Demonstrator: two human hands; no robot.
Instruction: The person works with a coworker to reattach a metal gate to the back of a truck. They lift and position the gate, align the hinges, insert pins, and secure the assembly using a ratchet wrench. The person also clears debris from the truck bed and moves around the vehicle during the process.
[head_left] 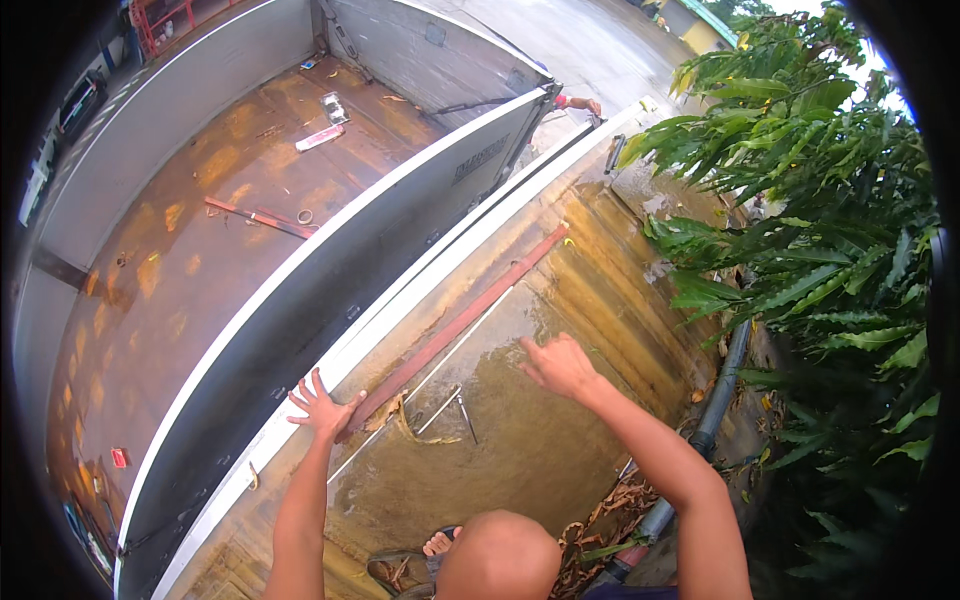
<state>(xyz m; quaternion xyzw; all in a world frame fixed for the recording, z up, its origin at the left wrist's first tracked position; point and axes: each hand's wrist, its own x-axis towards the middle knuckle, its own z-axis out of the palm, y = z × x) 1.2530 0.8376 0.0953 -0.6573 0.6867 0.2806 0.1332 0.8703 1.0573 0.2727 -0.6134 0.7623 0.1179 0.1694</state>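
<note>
The left hand (320,408) lies flat with its fingers (305,385) spread wide on the pale top edge of a truck side wall (300,330), gripping nothing. Just right of those fingers, touching the thumb side of the hand, starts a long reddish-brown bar (455,325) that runs away up and to the right along a wet, rusty metal surface (540,450).

The right hand (560,368) is raised above that wet surface, its fingers (528,350) loosely open and pointing left, holding nothing; whether it touches the surface cannot be told. Between the two hands, slightly nearer the person, lie thin metal rods (450,405) and a torn brownish scrap (405,420). Below the hands, a bare knee (500,555) and a sandalled foot (425,555) show.

Left of the left fingers, beyond the wall, is the rusty floor of the truck bed (190,270), with a red rod (255,215) and a small flat packet (320,137) lying far off. Right of the right hand, a grey pipe (715,400) runs beside dense green foliage (820,220). Far beyond the fingers, another person's hand (585,103) rests at the wall's far end.
</note>
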